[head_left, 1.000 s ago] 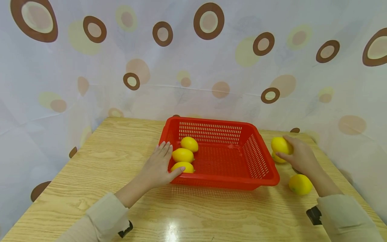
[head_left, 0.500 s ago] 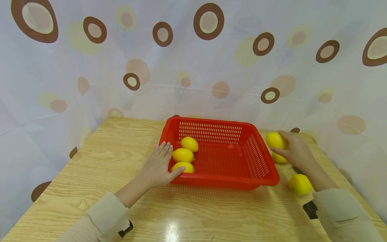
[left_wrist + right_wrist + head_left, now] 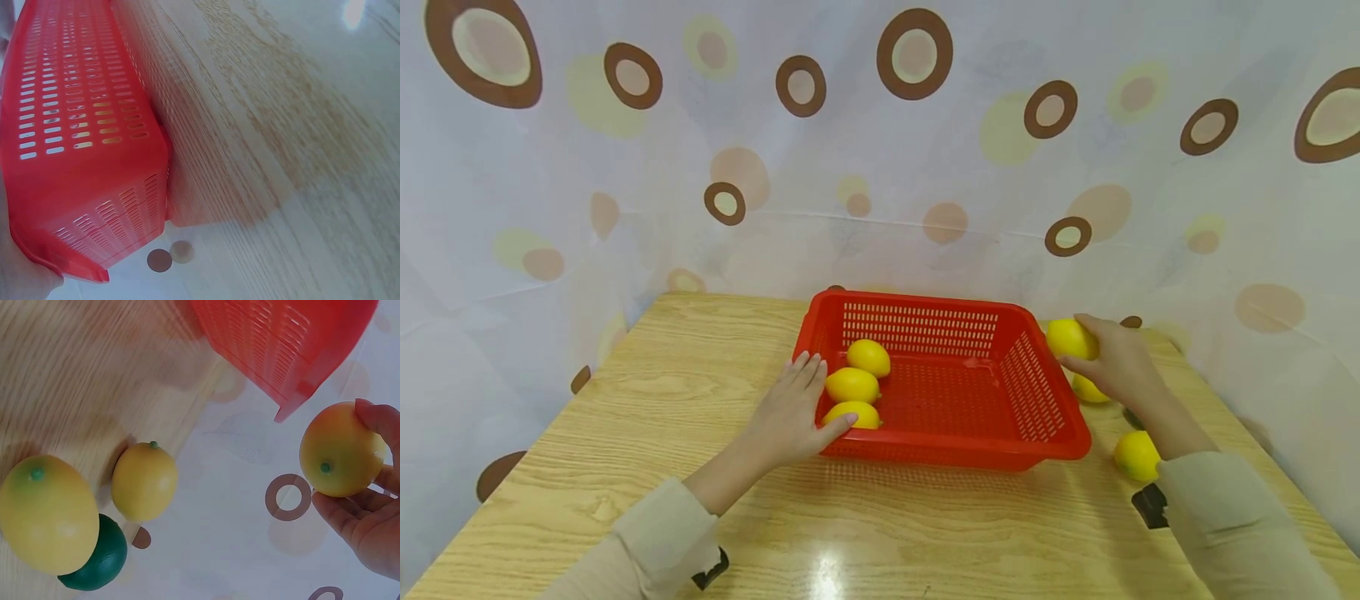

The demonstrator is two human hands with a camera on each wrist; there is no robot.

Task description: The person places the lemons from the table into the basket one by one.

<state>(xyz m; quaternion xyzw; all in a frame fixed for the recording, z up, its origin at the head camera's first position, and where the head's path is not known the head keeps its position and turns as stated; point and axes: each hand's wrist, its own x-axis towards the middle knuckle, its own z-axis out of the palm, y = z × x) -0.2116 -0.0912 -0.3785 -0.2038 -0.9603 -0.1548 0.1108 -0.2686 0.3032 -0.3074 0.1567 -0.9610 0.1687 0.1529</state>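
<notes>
A yellow lemon (image 3: 1070, 340) is pinched between the thumb and fingers of my right hand (image 3: 1116, 360), raised beside the right rim of a red plastic basket (image 3: 925, 443). In the right wrist view the held lemon (image 3: 337, 450) shows a small green stem nub. My left hand (image 3: 790, 414) rests over the basket's near left corner, fingers straight along the left rim and thumb across the front rim. Inside the basket, three lemons (image 3: 852, 387) lie in a row along the left wall. Two more lemons, one farther back (image 3: 1088, 389) and one nearer (image 3: 1137, 456), sit right of the basket.
A dark green round fruit (image 3: 103, 556) lies on the table between the two loose lemons, partly covered by the nearer one in the right wrist view. The wooden table (image 3: 880, 533) ends at a patterned cloth (image 3: 850, 167) hanging behind and on both sides.
My right hand has carried the lemon leftward and slightly up, from above the loose lemon to the basket's right rim. The left hand and basket have stayed in place.
</notes>
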